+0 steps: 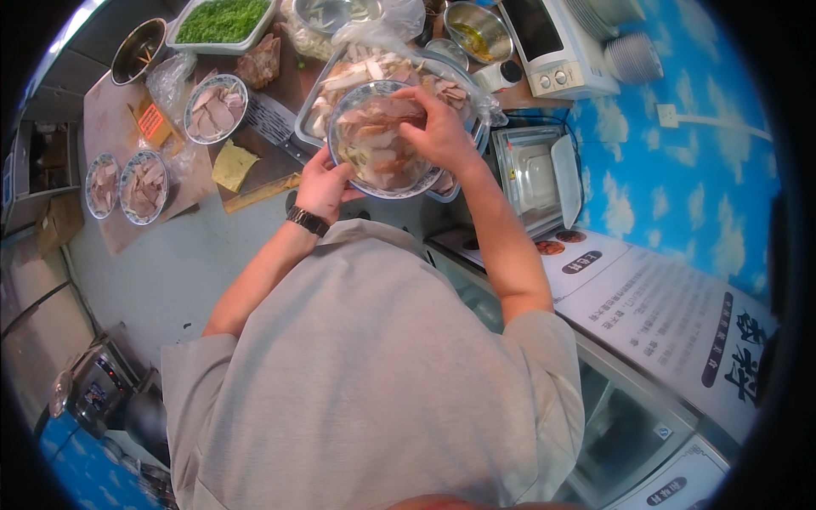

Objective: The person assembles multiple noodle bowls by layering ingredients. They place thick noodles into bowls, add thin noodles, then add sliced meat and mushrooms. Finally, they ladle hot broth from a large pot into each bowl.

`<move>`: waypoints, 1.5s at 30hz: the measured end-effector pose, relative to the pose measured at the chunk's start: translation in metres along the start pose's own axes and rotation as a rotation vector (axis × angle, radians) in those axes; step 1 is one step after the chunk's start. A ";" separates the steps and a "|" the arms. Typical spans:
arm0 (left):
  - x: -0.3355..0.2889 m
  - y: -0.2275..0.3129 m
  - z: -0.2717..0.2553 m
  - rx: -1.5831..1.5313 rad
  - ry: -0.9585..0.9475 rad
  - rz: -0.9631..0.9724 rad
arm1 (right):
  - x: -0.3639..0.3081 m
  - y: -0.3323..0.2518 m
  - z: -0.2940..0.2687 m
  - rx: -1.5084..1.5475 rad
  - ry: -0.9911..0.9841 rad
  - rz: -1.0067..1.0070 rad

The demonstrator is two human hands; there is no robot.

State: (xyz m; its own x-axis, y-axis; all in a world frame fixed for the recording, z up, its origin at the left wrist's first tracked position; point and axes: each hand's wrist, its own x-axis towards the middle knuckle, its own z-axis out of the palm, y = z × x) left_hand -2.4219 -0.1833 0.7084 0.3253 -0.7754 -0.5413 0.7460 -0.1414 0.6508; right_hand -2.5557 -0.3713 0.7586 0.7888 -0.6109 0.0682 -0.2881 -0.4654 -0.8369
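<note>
My left hand point(323, 189) grips the lower left rim of a blue-and-white patterned bowl point(337, 161) and holds it up in front of me. Sliced meat point(374, 127) fills the bowl. Inside its right side, my right hand point(439, 127) has thumb and fingers bent around slices near the far rim; the fingertips are partly hidden. Just beyond and partly under the bowl is a large clear tub point(308, 127) lined with plastic film, heaped with more cut meat point(374, 68). A cleaver point(270, 119) lies on the board left of the tub.
Three more bowls of sliced meat, one a patterned bowl point(144, 187), stand to the left. Nearby lie a yellowish cloth-like square point(234, 166) and an orange-labelled block point(155, 126). Farther back are a tray of chopped greens point(223, 21), a steel bowl point(480, 32) and a microwave point(557, 51).
</note>
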 end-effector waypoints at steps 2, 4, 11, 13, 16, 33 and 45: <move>-0.001 0.003 -0.003 0.005 0.018 0.003 | 0.000 0.001 -0.003 -0.105 0.009 0.055; -0.001 0.006 -0.005 -0.001 0.034 0.017 | -0.001 0.002 -0.003 -0.022 0.024 0.175; -0.003 0.010 -0.003 -0.053 0.096 -0.019 | -0.014 0.000 0.003 -0.080 0.159 0.230; -0.004 0.010 -0.002 -0.058 0.097 -0.018 | -0.018 -0.007 0.005 -0.381 0.102 0.111; -0.005 0.008 -0.003 -0.045 0.085 0.002 | -0.014 -0.020 0.014 -0.488 0.091 -0.087; -0.012 -0.003 -0.011 0.037 0.002 0.043 | 0.003 -0.009 0.009 -0.333 0.061 0.069; -0.014 -0.004 -0.012 0.041 0.033 0.028 | -0.011 0.004 0.009 0.052 -0.172 0.121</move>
State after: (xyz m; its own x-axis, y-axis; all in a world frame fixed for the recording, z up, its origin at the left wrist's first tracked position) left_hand -2.4227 -0.1647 0.7067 0.3655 -0.7587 -0.5392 0.7122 -0.1450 0.6868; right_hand -2.5605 -0.3611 0.7495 0.8325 -0.5400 -0.1240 -0.3613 -0.3594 -0.8604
